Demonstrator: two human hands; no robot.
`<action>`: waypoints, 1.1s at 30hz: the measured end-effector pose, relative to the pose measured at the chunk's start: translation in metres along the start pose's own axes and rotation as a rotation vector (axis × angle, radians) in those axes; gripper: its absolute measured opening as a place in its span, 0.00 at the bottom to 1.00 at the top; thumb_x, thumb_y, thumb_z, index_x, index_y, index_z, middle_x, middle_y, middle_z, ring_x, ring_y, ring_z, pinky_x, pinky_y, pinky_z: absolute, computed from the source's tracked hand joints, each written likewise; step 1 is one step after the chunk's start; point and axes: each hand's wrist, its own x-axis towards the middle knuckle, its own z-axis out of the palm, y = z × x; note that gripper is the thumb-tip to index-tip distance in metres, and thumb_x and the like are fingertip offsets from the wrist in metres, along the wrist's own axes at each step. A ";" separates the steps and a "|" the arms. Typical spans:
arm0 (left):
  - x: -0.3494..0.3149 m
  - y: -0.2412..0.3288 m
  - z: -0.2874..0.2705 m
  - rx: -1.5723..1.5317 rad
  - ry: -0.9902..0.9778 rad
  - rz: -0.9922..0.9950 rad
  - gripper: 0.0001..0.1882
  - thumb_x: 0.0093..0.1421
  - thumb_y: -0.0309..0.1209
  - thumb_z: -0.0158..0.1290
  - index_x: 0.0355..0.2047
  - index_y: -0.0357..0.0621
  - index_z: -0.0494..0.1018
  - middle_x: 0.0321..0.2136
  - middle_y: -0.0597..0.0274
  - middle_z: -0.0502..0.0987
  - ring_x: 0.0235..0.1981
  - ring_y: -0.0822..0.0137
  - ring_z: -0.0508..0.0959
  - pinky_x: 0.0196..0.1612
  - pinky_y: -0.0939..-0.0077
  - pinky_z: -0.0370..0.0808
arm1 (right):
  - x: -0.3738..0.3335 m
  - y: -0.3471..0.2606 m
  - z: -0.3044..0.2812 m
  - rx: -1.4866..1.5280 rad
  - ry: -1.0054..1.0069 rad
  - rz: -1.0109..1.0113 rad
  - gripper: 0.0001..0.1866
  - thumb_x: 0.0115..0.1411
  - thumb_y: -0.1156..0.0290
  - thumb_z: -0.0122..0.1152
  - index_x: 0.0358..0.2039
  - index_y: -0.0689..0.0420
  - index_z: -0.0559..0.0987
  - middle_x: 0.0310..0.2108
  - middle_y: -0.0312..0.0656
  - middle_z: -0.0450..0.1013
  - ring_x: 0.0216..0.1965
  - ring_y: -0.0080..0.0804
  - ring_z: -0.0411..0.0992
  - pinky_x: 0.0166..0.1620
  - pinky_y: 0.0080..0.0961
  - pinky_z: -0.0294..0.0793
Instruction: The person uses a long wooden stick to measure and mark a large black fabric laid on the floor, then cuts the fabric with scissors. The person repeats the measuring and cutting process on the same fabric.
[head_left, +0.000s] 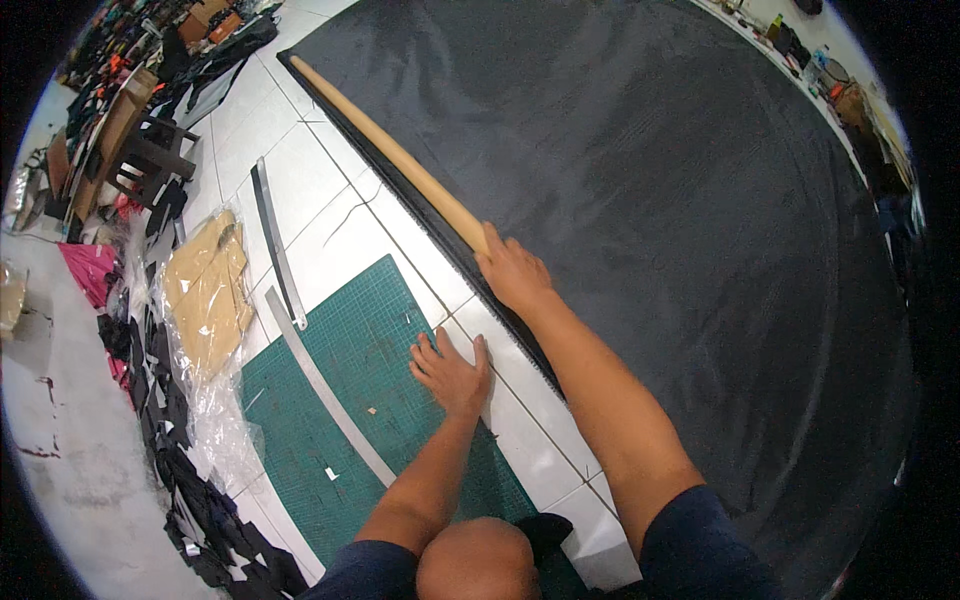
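Note:
A wide sheet of black fabric (680, 230) spreads over the right of the floor. Along its left edge lies a long tan tube (390, 150), perhaps cardboard, running from the far left toward me. My right hand (515, 275) is closed around the tube's near end, and the part under the palm is hidden. Spread flat, my left hand (452, 375) rests where the green cutting mat (350, 350) meets the white tiles, holding nothing. A metal ruler (325, 390) crosses the mat, and a second ruler (275, 240) lies beyond it, partly on the tiles.
Left of the mat sits a clear plastic bag (207, 290) with tan pieces inside. Black fabric scraps (185, 490) trail along the left wall, near a pink bundle (90, 270) and a dark wooden stool (155, 155). Assorted items (820, 75) line the far right wall.

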 end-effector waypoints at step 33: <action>0.025 0.083 -0.007 -0.130 -0.001 0.605 0.34 0.65 0.52 0.47 0.64 0.41 0.63 0.65 0.36 0.59 0.68 0.39 0.55 0.68 0.44 0.49 | -0.334 0.193 0.013 -0.277 0.290 0.216 0.29 0.65 0.56 0.56 0.66 0.37 0.66 0.44 0.45 0.67 0.45 0.45 0.67 0.47 0.44 0.68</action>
